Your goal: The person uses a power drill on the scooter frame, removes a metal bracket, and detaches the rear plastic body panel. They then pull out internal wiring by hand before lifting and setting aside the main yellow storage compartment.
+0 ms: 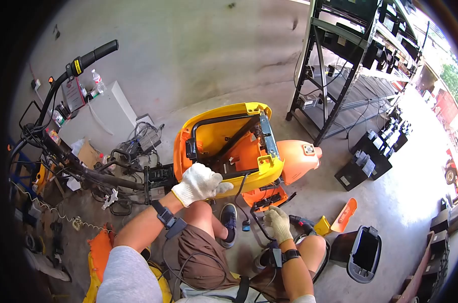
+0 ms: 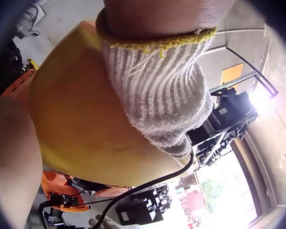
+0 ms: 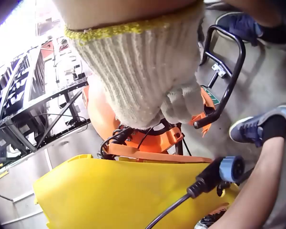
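Note:
My left hand point(image 1: 198, 183) wears a white knit glove and grips the near rim of a yellow and orange plastic bike body shell point(image 1: 265, 169). Its fingers curl over the edge, partly hidden in the left wrist view, with the thumb outside. A black cable point(image 2: 145, 187) hangs from the shell's near side and ends in a blue-collared plug point(image 3: 231, 169). My right hand point(image 1: 278, 223), gloved too, hangs loosely curled above my knee. Beside its fingers is a bent black tube point(image 3: 239, 67), and nothing shows in its grasp. An orange tail part point(image 1: 264, 197) lies just beyond.
The handlebar point(image 1: 98, 54) and black frame point(image 1: 113, 180) extend left. A metal shelf point(image 1: 335, 96) stands back right, black boxes point(image 1: 351, 177) before it. On the right floor are an open black bin point(image 1: 357, 275) and an orange panel point(image 1: 344, 216). Orange and yellow panels point(image 1: 98, 255) lie at left.

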Available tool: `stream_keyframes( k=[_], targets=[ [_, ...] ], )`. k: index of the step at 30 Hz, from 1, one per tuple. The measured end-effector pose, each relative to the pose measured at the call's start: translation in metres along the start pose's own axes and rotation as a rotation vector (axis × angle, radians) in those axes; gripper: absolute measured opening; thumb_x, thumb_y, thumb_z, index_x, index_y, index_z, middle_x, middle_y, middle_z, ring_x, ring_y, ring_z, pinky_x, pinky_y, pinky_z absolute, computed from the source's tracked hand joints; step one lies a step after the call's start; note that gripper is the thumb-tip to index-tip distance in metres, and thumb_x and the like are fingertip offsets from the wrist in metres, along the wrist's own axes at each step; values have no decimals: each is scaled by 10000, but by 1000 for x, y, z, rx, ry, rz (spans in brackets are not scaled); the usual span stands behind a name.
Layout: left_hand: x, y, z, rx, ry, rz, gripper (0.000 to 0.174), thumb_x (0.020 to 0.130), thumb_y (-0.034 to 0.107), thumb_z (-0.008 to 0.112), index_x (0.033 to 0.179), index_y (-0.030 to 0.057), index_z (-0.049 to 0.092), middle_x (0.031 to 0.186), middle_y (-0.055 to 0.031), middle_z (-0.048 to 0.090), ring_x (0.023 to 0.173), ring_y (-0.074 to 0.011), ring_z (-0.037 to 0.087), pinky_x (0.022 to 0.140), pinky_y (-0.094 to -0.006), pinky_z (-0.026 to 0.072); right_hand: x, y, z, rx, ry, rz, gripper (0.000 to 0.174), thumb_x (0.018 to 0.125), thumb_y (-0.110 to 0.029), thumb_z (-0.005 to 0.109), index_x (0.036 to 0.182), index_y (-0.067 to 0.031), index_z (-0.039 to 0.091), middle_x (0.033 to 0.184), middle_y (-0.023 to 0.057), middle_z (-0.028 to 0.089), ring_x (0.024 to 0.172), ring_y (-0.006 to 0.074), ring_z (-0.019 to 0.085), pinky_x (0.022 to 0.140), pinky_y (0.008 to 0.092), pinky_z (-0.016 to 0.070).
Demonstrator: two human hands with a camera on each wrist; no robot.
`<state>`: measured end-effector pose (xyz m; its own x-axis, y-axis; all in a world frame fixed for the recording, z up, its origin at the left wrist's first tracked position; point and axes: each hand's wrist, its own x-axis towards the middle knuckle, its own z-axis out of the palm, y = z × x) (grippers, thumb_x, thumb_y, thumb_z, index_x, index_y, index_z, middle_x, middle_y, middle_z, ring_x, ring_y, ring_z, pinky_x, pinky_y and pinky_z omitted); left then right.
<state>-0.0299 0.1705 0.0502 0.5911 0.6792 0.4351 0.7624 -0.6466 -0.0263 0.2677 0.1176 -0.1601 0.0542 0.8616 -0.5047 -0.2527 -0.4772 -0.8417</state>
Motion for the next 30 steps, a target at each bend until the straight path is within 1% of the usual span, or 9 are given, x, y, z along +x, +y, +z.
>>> stream_keyframes(
  k=[5, 6, 9, 11, 13, 15, 17, 19, 30],
  targets=[
    [5, 2, -2, -51, -147, -65, 577, 889, 530, 652, 502, 112, 567, 445, -137, 514, 415, -329, 568, 414, -424, 444, 24, -13, 8, -154, -51, -62, 392, 935, -128, 590, 1307, -4, 581, 945, 96, 699, 755, 169, 672, 628, 293, 550],
    [2, 2, 4, -16, -38, -21, 575, 891, 518, 652, 492, 114, 558, 427, -125, 494, 413, -323, 569, 408, -428, 442, 28, -16, 9, -124, -58, -101, 398, 935, -133, 595, 1313, -9, 579, 929, 88, 697, 747, 167, 670, 615, 291, 539],
    [4, 3, 2, -56, -151, -5, 194, 852, 456, 633, 744, 328, 732, 539, -40, 601, 453, -279, 597, 400, -406, 440, 51, -18, 10, -10, -204, -137, 402, 960, -148, 589, 1344, -32, 553, 843, 32, 653, 690, 126, 636, 539, 227, 461],
    [7, 4, 0, -120, -107, 29, 234, 856, 461, 623, 745, 287, 733, 542, -59, 601, 454, -285, 601, 401, -424, 448, 39, -30, 28, 124, -219, -153, 371, 972, -120, 565, 1339, -66, 539, 839, 6, 576, 604, 86, 540, 538, 237, 478],
    [2, 5, 12, -120, -98, -114, 356, 821, 495, 666, 661, 181, 712, 536, -101, 594, 493, -323, 615, 457, -439, 489, 60, -34, 22, 40, -310, -126, 394, 971, -154, 585, 1355, -98, 513, 972, 33, 627, 732, 138, 622, 607, 277, 525],
    [3, 7, 21, -110, -11, -75, 443, 826, 532, 665, 614, 145, 692, 518, -111, 586, 520, -338, 628, 500, -455, 507, 55, -48, 39, 73, -93, -66, 346, 964, -239, 625, 1264, -67, 604, 1023, 70, 676, 801, 195, 655, 676, 335, 545],
    [2, 10, 17, -100, -90, -169, 483, 845, 556, 653, 615, 134, 696, 517, -115, 593, 529, -351, 633, 515, -468, 508, 94, -22, 18, 120, -193, -117, 261, 1037, -258, 495, 951, -62, 644, 700, 5, 599, 581, 108, 547, 498, 236, 439],
    [1, 11, 16, -55, -95, -194, 518, 859, 573, 640, 626, 115, 704, 523, -124, 603, 527, -358, 634, 517, -457, 512, 23, -65, 52, 36, -133, -77, 416, 1019, -382, 542, 1106, 2, 674, 962, 152, 725, 871, 250, 703, 667, 326, 578],
    [6, 13, 21, -126, -210, -246, 584, 849, 632, 606, 665, 89, 718, 591, -139, 642, 604, -363, 646, 552, -446, 535, 55, -66, 49, -156, -84, -296, 371, 1011, -333, 540, 1101, 9, 655, 969, 153, 701, 881, 275, 678, 708, 351, 566]
  ],
)
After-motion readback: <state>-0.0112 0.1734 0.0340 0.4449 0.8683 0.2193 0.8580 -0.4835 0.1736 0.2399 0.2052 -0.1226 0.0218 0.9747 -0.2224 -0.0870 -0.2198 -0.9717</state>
